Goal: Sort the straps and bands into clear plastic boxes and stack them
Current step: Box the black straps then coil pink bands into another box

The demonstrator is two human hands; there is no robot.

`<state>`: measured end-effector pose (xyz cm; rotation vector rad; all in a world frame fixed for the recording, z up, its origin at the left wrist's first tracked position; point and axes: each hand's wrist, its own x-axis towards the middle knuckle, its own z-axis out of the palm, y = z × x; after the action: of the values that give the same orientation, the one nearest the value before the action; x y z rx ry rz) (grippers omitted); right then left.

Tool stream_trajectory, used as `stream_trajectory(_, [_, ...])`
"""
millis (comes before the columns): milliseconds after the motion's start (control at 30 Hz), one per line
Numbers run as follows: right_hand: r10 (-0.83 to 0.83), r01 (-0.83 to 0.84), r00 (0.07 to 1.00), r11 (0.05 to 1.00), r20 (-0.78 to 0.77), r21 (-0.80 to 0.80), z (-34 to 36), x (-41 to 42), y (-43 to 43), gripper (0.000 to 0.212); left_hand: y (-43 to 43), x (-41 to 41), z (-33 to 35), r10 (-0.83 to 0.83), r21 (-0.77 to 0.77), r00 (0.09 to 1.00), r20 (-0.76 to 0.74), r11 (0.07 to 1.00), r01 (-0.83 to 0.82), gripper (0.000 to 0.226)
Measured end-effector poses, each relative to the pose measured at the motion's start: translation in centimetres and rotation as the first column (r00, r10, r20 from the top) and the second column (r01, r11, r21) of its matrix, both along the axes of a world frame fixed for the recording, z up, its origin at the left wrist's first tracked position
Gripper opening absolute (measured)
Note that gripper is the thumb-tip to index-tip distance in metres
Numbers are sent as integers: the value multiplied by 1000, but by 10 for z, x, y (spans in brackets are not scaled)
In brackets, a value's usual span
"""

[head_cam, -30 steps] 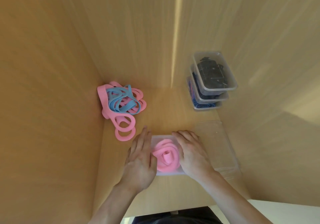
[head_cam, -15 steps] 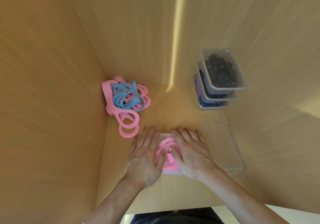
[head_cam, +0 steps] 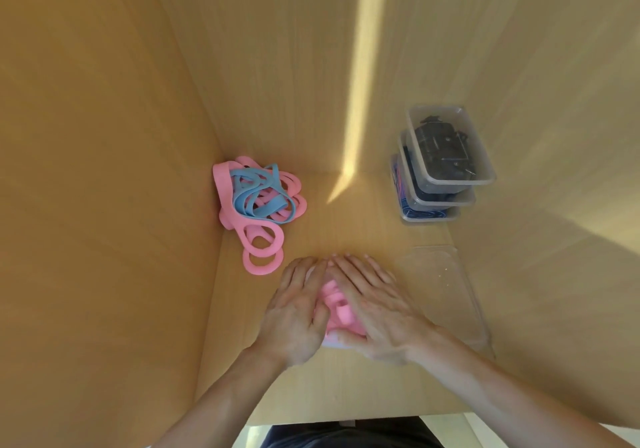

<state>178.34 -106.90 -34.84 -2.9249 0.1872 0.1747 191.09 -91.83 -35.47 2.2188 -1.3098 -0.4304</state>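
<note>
A clear plastic box [head_cam: 332, 343] sits near the front of the wooden surface, filled with coiled pink bands [head_cam: 337, 305]. My left hand [head_cam: 294, 312] and my right hand [head_cam: 374, 305] lie flat on top of it, fingers spread and nearly touching, pressing the pink bands down. Most of the box is hidden under my hands. A loose pile of pink bands [head_cam: 258, 246] with blue bands [head_cam: 258, 194] tangled on top lies at the back left corner.
Three stacked clear boxes [head_cam: 446, 167] with dark straps and blue bands stand at the back right. A clear lid or shallow tray [head_cam: 446, 295] lies right of my hands. Wooden walls close in the left, back and right sides.
Both hands have slid inward over the box, covering more of the pink bands. Their fingertips now almost meet.
</note>
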Motion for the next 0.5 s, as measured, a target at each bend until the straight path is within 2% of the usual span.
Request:
stream_trajectory(100, [40,-41,999,999,-23,-25,-2,0,-2,104,-2,3,-4,94,-73,975,-203,991,-111,66])
stream_trajectory(367, [-50,49,997,999,-55,-18,-6,7,4,113,-10,7,-3,140,-84,934,-330,981,-177,60])
stream_trajectory(500, [-29,29,996,1000,-79,-2,-9,6,3,123,-10,8,-5,125,-98,933,-338,981,-167,46])
